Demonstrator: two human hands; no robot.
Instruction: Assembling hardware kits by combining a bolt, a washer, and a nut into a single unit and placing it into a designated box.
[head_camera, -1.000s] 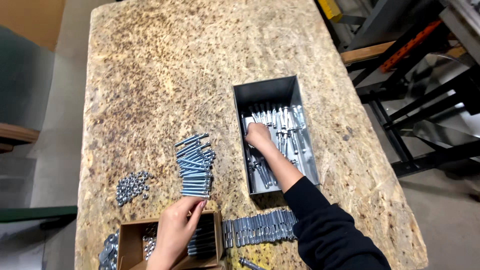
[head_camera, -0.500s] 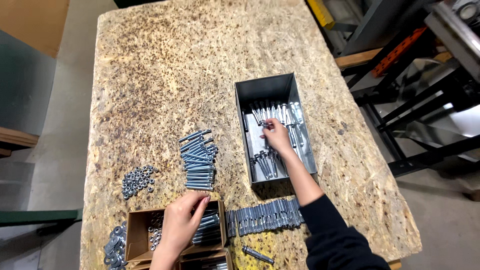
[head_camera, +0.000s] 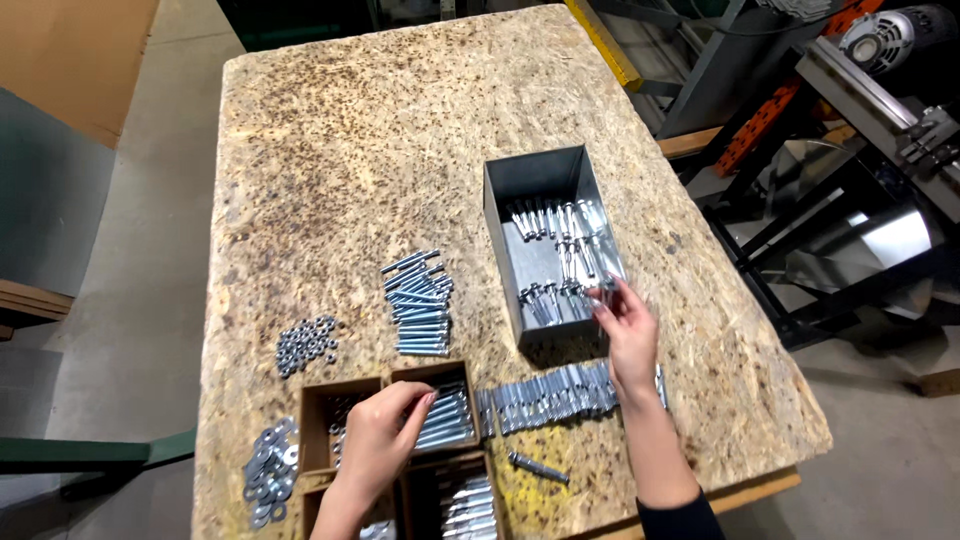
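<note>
Chipboard table (head_camera: 330, 150) fills the view. Right hand (head_camera: 628, 330) sits at the 5 o'clock corner of the grey metal bin (head_camera: 540, 175), fingers pinched loosely on a bolt (head_camera: 607, 287) lifted just over the bin's near edge; more bolts lie inside. Left hand (head_camera: 385, 435) rests at 7 o'clock, fingers curled half shut, tips touching bolts in a cardboard box (head_camera: 445, 378); cannot tell if it grips one. Bolt stack (head_camera: 420, 300) at centre, bolt row (head_camera: 550, 392) at 6 o'clock just under the right hand, nuts (head_camera: 305, 345) and washers (head_camera: 268, 470) at 8 o'clock. Versus half a second ago: right hand has pulled back from mid-bin toward the near rim; left hand hardly moved.
</note>
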